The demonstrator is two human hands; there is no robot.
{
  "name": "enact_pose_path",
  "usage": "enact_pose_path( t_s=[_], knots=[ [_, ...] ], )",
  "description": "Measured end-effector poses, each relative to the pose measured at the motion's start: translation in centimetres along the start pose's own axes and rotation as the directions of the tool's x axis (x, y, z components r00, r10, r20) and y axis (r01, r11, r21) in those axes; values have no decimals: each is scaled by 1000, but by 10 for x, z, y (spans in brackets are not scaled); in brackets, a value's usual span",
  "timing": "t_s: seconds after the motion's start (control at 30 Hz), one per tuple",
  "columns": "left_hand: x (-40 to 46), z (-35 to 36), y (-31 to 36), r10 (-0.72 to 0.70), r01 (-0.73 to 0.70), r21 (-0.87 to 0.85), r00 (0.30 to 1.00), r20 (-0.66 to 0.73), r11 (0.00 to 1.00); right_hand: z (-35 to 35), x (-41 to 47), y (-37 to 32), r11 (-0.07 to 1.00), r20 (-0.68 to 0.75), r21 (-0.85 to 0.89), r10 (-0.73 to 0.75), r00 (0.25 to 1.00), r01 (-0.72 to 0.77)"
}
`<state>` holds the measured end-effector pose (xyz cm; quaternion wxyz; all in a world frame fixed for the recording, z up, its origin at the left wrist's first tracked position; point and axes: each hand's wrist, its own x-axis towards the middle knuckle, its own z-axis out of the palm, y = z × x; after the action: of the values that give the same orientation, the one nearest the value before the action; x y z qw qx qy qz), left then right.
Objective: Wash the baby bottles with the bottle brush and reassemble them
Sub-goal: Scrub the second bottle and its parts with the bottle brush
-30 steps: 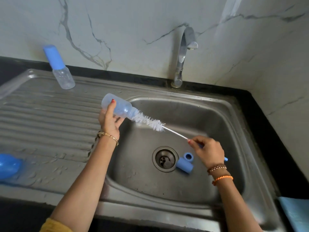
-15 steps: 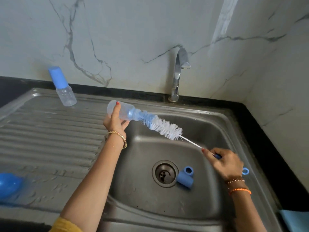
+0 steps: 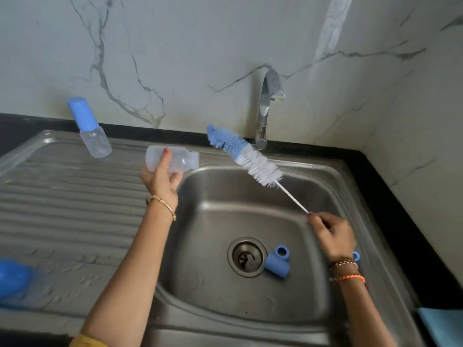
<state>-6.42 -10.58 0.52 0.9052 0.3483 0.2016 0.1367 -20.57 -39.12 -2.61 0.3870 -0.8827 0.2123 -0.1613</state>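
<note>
My left hand grips a clear open baby bottle, held sideways over the left rim of the sink basin, mouth pointing right. My right hand holds the handle of the bottle brush, whose blue and white bristles hang free in the air to the right of the bottle mouth. A blue cap and a blue ring lie in the basin beside the drain. A second bottle with a blue cap stands at the back of the draining board.
The tap rises behind the basin against the marble wall. A ribbed steel draining board lies to the left, with a blue object at its front left edge. A blue cloth shows at the lower right.
The brush has come fully out of the bottle and moved up and to the right. The bottle stays in my left hand, now tilted closer to level.
</note>
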Motion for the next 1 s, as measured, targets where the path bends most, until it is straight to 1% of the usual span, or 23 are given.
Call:
enact_pose_path(
  t_s=[0.07,0.1,0.13,0.2,0.23,0.27,0.33,0.43,0.5,0.57,0.63,0.7,0.77,0.83,0.93,1.0],
  knots=[
    [-11,-10,-19,-38,36,45,998,56,998,17,-4,-9,982,137,186,-13,990,-13],
    [-16,-17,-28,-65,59,76,995,76,995,24,-8,-15,959,222,276,6,975,-69],
    [-20,-22,-36,-94,83,116,992,90,990,29,-13,-23,935,329,326,27,944,-141],
    [-26,-27,-45,-113,86,230,987,110,969,39,-26,-38,899,522,357,34,852,-254],
    [-27,-27,-46,-97,59,293,988,120,954,43,-32,-42,885,570,366,32,821,-289],
    [-28,-26,-46,-73,23,343,989,132,939,47,-36,-44,872,584,375,42,811,-315],
    [-30,-23,-45,-44,-16,384,989,145,923,50,-38,-46,858,559,377,90,825,-349],
    [-29,-26,-44,-61,3,347,986,156,938,49,-38,-48,819,533,410,142,834,-401],
    [-28,-30,-45,-61,3,329,984,166,944,47,-38,-49,797,500,455,141,855,-397],
    [-26,-31,-47,-64,-5,351,981,184,936,46,-38,-49,788,468,491,121,875,-372],
    [-28,-29,-48,-104,36,334,977,188,942,50,-39,-46,805,456,486,98,885,-340],
    [-28,-27,-48,-159,103,292,972,174,951,57,-39,-41,854,450,427,83,889,-296],
    [-27,-28,-48,-178,135,270,974,143,953,64,-39,-36,900,433,362,68,899,-242],
    [-25,-29,-45,-173,136,247,976,132,959,66,-39,-34,915,413,339,62,909,-217],
    [-23,-30,-42,-145,94,271,974,175,958,65,-39,-34,908,380,359,69,923,-216],
    [-24,-29,-42,-152,87,291,966,209,953,65,-38,-34,917,341,351,62,938,-189]
  ],
)
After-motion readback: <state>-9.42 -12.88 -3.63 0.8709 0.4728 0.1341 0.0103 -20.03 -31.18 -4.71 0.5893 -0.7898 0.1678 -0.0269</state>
